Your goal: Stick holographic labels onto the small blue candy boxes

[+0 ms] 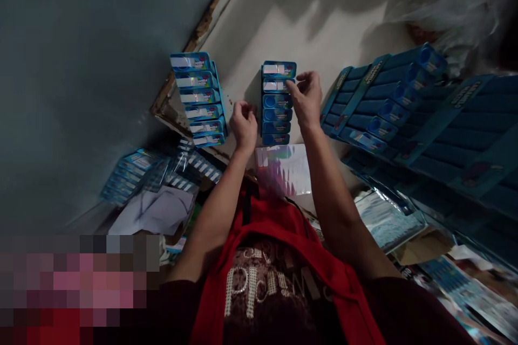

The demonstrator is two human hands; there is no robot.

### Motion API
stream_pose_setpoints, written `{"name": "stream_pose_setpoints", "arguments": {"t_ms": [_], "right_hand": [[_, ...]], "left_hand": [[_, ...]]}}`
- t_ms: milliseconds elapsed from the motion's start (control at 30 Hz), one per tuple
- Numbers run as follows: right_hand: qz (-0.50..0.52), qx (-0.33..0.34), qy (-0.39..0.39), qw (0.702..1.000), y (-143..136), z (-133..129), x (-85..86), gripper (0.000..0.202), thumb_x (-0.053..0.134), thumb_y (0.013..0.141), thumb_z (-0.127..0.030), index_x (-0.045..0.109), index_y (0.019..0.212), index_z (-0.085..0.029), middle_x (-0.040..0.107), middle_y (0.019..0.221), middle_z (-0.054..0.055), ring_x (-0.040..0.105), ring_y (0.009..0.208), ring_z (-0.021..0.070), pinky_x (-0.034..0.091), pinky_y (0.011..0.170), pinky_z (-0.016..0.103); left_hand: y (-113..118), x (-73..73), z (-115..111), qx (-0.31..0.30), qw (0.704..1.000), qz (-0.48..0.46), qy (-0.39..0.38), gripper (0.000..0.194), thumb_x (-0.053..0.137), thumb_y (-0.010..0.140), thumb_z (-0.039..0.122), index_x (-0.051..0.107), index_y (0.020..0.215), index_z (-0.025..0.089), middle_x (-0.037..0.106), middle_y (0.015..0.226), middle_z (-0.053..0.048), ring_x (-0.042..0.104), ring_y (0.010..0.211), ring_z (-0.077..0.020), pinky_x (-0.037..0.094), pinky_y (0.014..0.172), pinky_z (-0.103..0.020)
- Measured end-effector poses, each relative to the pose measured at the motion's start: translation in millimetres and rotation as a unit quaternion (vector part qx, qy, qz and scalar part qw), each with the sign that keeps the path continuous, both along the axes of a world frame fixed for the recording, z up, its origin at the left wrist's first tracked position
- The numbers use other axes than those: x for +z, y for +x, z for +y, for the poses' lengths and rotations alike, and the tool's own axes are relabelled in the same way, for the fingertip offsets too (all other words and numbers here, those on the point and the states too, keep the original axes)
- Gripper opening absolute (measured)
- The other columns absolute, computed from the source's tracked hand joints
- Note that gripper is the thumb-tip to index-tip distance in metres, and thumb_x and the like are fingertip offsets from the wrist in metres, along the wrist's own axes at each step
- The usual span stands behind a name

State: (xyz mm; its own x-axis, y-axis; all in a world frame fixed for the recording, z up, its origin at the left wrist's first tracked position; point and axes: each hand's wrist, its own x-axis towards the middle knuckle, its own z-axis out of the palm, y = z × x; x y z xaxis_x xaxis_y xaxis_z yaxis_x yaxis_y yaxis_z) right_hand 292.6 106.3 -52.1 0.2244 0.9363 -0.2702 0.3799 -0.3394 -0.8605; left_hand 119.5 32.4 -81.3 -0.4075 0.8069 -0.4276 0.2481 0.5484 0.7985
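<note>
A column of small blue boxes (277,101) stands on the pale table between my hands. Its top two boxes carry shiny silvery strips; the lower ones show round blue circles. My right hand (307,98) is at the right edge of the column, its fingertips on the second box's strip. Just left of the column, my left hand (244,123) has curled fingers pressed together; what they hold, if anything, is too small to make out. A sheet of shiny stickers (283,168) lies below the column. Farther left, another column of blue boxes (202,98) has a silvery strip on each box.
Large stacks of blue boxes (453,113) fill the right side. Clear plastic wrap (465,5) lies at the upper right. More blue packs (131,172) and crumpled paper (156,213) sit at lower left, beside the table's worn edge (212,8). A pixelated patch covers the bottom left corner.
</note>
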Motion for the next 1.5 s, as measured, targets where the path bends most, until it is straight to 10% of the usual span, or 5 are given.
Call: {"name": "stream_pose_setpoints", "arguments": {"t_ms": [200,367,733,1100,1500], "right_hand": [[-0.063,-0.125,-0.011,0.990,8.6,-148.9,19.1,0.024,0.062,0.099,-0.047,0.049,0.104,-0.028,0.060,0.092,0.002,0.060,0.087,0.0208,0.055,0.081,0.035],[-0.160,0.021,-0.124,0.979,22.0,-238.7,-18.3,0.032,0.069,0.091,-0.033,0.066,0.119,-0.018,0.066,0.123,0.018,0.064,0.118,0.0296,0.058,0.105,0.046],[-0.285,0.317,-0.034,0.904,-8.9,-216.2,-25.8,0.048,0.042,0.110,-0.019,0.069,0.150,-0.017,0.068,0.154,0.018,0.061,0.129,0.0351,0.045,0.118,0.052],[-0.233,0.380,-0.048,0.894,-7.4,-248.0,-26.9,0.053,0.038,0.110,-0.012,0.064,0.157,-0.013,0.060,0.167,0.014,0.051,0.154,0.0301,0.040,0.125,0.046],[-0.138,0.154,-0.127,0.970,5.7,-235.3,91.6,0.011,0.068,0.094,-0.036,0.072,0.091,-0.026,0.062,0.066,-0.002,0.059,0.066,0.0198,0.043,0.070,0.034]], "left_hand": [[0.6,12.1,-106.2,-0.218,0.963,0.125,-0.095,0.030,0.079,0.090,0.018,0.069,0.118,0.017,0.074,0.128,-0.019,0.066,0.128,-0.0358,0.048,0.115,-0.046],[-0.7,0.1,-111.8,-0.319,0.931,0.108,-0.143,0.011,0.078,0.086,0.015,0.078,0.097,0.018,0.079,0.116,-0.016,0.071,0.119,-0.0342,0.051,0.109,-0.044],[-5.3,0.1,-106.9,-0.221,0.959,0.018,-0.179,0.006,0.076,0.086,0.017,0.079,0.084,0.023,0.082,0.091,-0.008,0.075,0.088,-0.0264,0.052,0.083,-0.034],[-5.9,-10.4,-112.6,-0.160,0.969,-0.011,-0.185,0.008,0.076,0.081,0.018,0.072,0.075,0.022,0.079,0.082,-0.006,0.071,0.080,-0.0237,0.050,0.079,-0.032],[-10.2,29.1,-119.8,-0.134,0.979,0.146,-0.054,0.016,0.079,0.092,0.031,0.078,0.105,0.022,0.075,0.132,-0.018,0.065,0.133,-0.0359,0.046,0.118,-0.046]]}}
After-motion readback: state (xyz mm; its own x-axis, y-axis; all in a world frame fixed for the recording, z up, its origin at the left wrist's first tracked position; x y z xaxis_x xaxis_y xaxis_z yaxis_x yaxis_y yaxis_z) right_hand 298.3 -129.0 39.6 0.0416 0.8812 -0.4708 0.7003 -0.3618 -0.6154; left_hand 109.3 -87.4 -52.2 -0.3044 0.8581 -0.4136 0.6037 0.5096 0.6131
